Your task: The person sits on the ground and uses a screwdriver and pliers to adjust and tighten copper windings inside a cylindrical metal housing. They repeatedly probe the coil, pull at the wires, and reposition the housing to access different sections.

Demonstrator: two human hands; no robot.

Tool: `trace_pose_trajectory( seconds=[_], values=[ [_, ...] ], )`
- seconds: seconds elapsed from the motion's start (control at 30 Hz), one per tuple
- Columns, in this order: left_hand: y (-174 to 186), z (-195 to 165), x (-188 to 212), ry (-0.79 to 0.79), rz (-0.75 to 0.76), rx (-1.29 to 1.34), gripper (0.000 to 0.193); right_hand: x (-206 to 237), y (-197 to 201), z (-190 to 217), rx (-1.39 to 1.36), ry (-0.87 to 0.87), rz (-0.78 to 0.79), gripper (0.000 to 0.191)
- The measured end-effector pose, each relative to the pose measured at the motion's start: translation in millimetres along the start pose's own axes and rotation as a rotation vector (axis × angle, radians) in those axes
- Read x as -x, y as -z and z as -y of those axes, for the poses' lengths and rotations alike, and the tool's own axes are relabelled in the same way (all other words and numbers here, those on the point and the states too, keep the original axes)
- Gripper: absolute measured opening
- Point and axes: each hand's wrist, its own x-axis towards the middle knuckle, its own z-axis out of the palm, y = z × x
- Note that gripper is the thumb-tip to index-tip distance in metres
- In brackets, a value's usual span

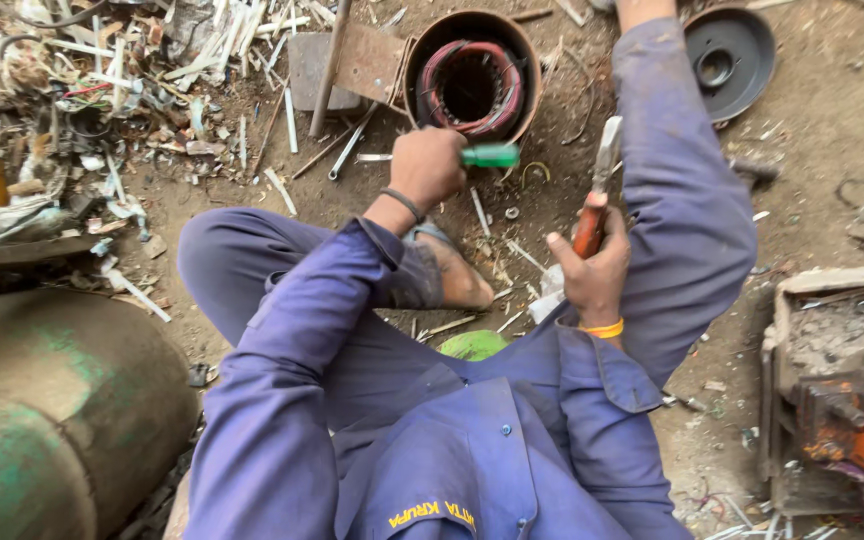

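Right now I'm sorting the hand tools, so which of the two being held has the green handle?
The tool in the left hand has the green handle, pointing toward the round motor casing. The right hand holds the orange-handled one.

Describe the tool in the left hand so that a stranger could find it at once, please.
Start at the round motor shell with red-brown copper windings, lying on the dirt at top centre. Just below its rim, the left hand is closed around a tool with a bright green handle. The right hand holds an orange-handled tool instead.
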Motion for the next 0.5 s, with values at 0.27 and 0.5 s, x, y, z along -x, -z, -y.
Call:
trace_pose_trajectory(
  seconds=[0.27,0.5],
  values=[
    [26,53,5,0.244,-0.36,0.516,0.019,12,-8,11,0.003,0.044,-0.008,0.045],
    [24,54,5,0.162,-0.509,0.354,0.013,16,-16,13,0.056,-0.029,0.006,0.044]
  ],
)
